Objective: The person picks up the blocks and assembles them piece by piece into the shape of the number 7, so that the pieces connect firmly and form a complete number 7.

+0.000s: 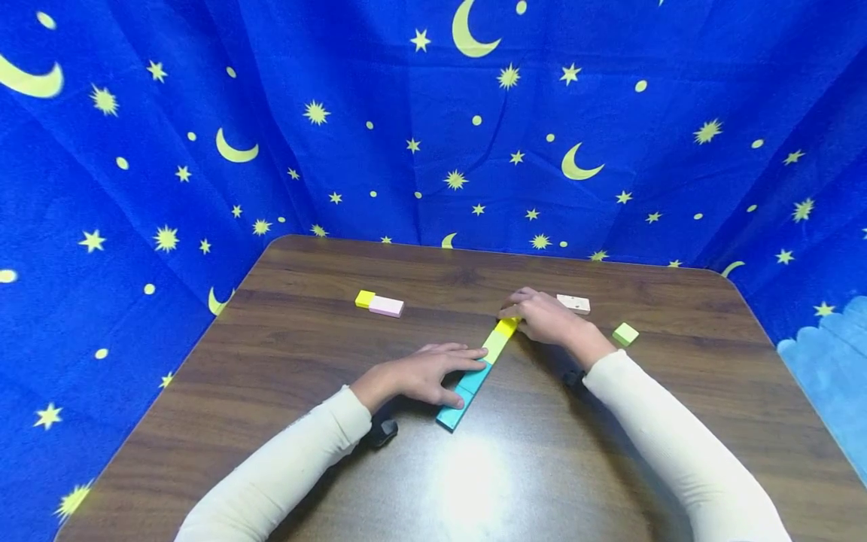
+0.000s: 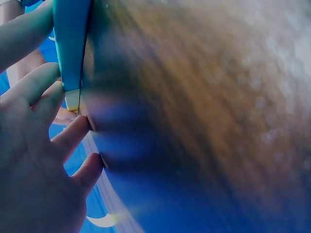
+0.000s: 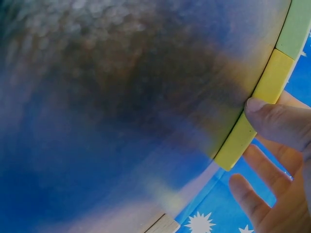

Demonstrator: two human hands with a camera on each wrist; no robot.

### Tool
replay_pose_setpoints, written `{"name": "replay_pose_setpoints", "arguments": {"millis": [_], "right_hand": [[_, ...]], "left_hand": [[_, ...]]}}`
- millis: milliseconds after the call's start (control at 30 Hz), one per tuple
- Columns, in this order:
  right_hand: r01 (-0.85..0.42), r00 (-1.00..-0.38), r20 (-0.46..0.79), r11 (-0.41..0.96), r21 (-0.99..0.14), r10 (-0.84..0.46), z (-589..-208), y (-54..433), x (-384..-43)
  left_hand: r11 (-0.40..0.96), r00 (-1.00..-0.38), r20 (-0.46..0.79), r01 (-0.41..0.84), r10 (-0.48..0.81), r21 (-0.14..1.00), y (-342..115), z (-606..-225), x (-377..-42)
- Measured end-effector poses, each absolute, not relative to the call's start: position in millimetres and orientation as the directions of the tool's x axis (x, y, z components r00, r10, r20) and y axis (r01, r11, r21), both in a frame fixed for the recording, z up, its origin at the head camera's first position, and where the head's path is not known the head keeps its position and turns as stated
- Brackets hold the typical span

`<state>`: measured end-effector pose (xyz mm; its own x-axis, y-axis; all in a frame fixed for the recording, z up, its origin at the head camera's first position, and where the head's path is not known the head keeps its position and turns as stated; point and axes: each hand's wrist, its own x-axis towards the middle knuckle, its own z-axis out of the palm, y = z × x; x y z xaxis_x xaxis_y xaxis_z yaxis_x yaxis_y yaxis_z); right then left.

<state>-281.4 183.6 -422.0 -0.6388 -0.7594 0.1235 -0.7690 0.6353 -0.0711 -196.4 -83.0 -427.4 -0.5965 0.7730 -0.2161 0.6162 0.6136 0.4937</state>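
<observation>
Wood bench [image 1: 291, 346], curtain [image 1: 379, 75] past right hand [image 1: 545, 316]; it pinches yellow block [image 3: 273, 80], green block [image 1: 625, 334] rightward. Left hand [image 1: 428, 374] spread on teal row [image 1: 472, 381].

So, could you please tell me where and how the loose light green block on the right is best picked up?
I'd pinch the light green block across two opposite sides, coming from above with the right hand, which is nearer. It sits squat on the table with no other block touching it, so thumb and finger should fit.
</observation>
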Motion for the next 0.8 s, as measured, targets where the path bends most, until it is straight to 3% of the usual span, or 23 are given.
{"name": "replay_pose_setpoints", "arguments": {"millis": [433,800], "right_hand": [[-0.764,-0.645,0.149,0.64,-0.089,-0.749,-420,188,-281],[-0.687,-0.726,0.22,0.704,-0.18,-0.652,-397,245,-271]], "left_hand": [[0.608,-0.594,-0.212,0.617,0.776,0.499,-82,-429,-198],[0.621,-0.604,-0.219,0.61,0.766,0.491,-82,-428,-196]]}}
